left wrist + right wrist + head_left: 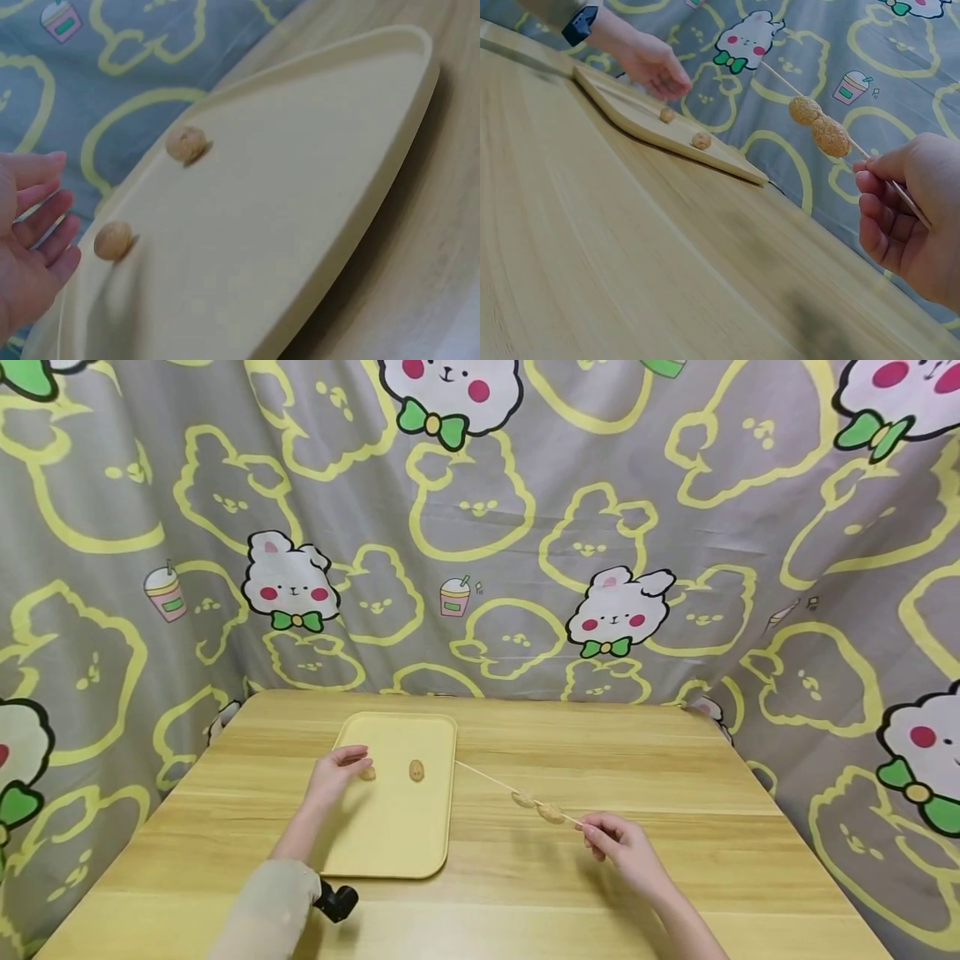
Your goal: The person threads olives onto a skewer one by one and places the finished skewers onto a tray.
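In my right hand point(618, 847) a thin wooden skewer point(487, 775) is pinched near its lower end, slanting up and left. Threaded on it, one against the other, are two rough, golden-brown balls point(817, 126). My left hand point(335, 777) reaches over the left side of a pale yellow tray point(390, 852), its fingers loosely extended with nothing between them. Beneath its fingertips lies a loose brown ball point(113, 241), partly hidden by them in the head view. Another brown ball point(416, 770) rests on the tray to the right of that one.
The tray lies on a light wood table point(600, 893). Behind the table hangs a grey curtain point(495, 635) printed with cartoon rabbits. A black device point(336, 902) is strapped to the left wrist, over the front left of the tray.
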